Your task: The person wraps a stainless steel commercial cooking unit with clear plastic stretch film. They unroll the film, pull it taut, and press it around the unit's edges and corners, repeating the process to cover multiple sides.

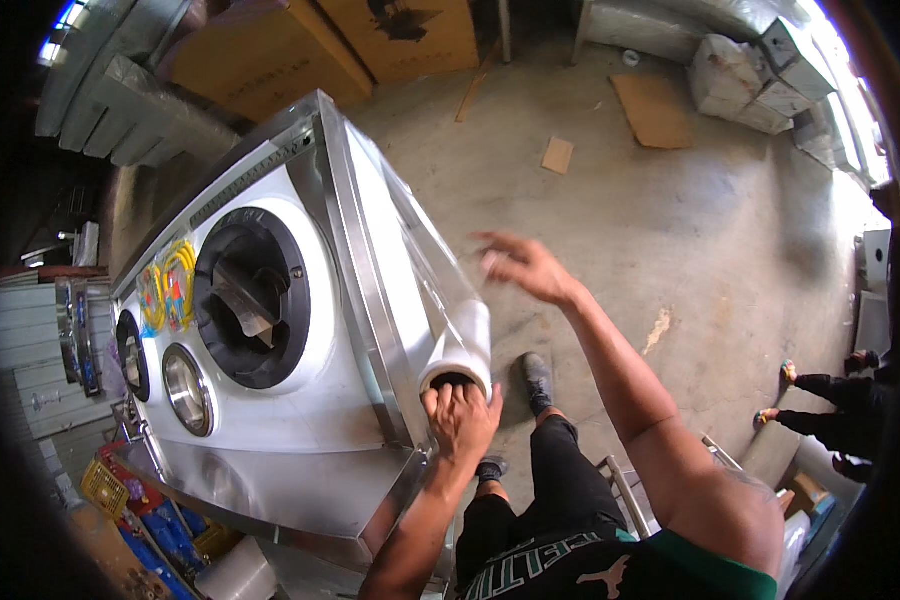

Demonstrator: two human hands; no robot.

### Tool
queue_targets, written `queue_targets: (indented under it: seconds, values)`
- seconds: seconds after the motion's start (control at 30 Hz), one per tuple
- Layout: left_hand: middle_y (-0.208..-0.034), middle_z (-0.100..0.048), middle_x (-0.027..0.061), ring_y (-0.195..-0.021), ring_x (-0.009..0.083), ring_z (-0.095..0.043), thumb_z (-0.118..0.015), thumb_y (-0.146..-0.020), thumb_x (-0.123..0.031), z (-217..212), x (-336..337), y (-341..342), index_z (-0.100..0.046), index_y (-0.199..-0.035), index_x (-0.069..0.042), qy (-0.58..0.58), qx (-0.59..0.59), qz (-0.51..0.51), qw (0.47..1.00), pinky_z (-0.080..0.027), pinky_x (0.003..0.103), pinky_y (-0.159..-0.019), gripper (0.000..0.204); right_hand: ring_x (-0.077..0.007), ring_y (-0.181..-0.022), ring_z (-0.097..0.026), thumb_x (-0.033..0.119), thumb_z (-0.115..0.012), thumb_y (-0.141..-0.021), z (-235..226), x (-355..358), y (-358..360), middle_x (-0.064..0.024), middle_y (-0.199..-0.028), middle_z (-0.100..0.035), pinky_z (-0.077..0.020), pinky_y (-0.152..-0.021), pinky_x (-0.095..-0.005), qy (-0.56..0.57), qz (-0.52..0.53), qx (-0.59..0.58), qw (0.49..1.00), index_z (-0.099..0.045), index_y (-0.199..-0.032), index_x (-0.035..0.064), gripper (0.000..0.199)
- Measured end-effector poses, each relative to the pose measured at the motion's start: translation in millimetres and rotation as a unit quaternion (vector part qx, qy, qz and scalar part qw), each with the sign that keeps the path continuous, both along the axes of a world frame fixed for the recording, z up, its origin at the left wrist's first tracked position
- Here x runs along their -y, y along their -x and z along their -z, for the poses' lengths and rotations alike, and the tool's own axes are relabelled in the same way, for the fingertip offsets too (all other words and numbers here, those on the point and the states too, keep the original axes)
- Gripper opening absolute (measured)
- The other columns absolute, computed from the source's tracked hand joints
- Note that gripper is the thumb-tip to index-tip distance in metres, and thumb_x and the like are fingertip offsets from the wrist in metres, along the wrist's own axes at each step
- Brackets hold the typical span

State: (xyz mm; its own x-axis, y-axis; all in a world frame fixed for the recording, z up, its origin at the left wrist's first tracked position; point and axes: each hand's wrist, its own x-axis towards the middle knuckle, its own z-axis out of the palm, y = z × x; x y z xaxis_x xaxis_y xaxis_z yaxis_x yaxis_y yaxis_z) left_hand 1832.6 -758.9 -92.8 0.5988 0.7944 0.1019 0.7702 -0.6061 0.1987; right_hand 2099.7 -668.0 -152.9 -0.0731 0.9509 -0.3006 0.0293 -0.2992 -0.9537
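While left hand (460, 418) fingers grip the wrap roll's (462, 350) core end — right hand (523, 266) spread, apart.

The left hand's fingers (448, 398) disappear inside the core of the white roll of clear stretch film (462, 352), so their grip cannot be told. The raised right hand (523, 265) is motion-blurred. A seated person (838, 402) is cut off at the right rim.
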Motion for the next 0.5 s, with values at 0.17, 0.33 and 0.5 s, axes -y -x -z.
queue_targets:
  seconds: [0.17, 0.33, 0.5]
  values:
    - [-0.074, -0.066, 0.0183, -0.079, 0.0357, -0.065, -0.078, -0.085, -0.037, -12.7, 16.0, 9.5, -0.062, -0.073, 0.0, -0.008, -0.014, -0.073, 0.997, -0.045, 0.05, -0.086, 0.042, -0.026, -0.114, -0.063, 0.058, -0.066, -0.094, 262.0, 10.0, 42.3, -0.0205, -0.125, -0.068, -0.0499, -0.098, -0.0396, 0.308, 0.24, 0.147, 0.909, -0.06, -0.136, 0.0022, 0.07]
    - [-0.083, -0.067, 0.0195, -0.08, 0.0393, -0.064, -0.082, -0.082, -0.033, -5.3, 31.5, 8.5, -0.06, -0.081, 0.0, 0.005, 0.012, -0.101, 0.995, -0.044, 0.052, -0.086, 0.039, -0.0249, -0.114, -0.06, 0.055, -0.071, -0.091, 384.7, 53.2, 66.7, -0.0159, -0.122, -0.067, -0.0468, -0.099, -0.0384, 0.309, 0.195, -0.055, 0.929, -0.066, -0.124, -0.0015, 0.066]
    - [-0.09, -0.069, 0.02, -0.081, 0.0411, -0.065, -0.08, -0.084, -0.029, 4.1, 46.9, 9.8, -0.065, -0.092, 0.001, 0.044, 0.049, -0.153, 0.986, -0.045, 0.051, -0.084, 0.035, -0.0272, -0.11, -0.062, 0.054, -0.071, -0.09, 407.0, 82.5, 74.9, -0.0173, -0.122, -0.067, -0.045, -0.103, -0.0407, 0.307, 0.278, -0.138, 0.9, -0.062, -0.128, -0.0052, 0.071]
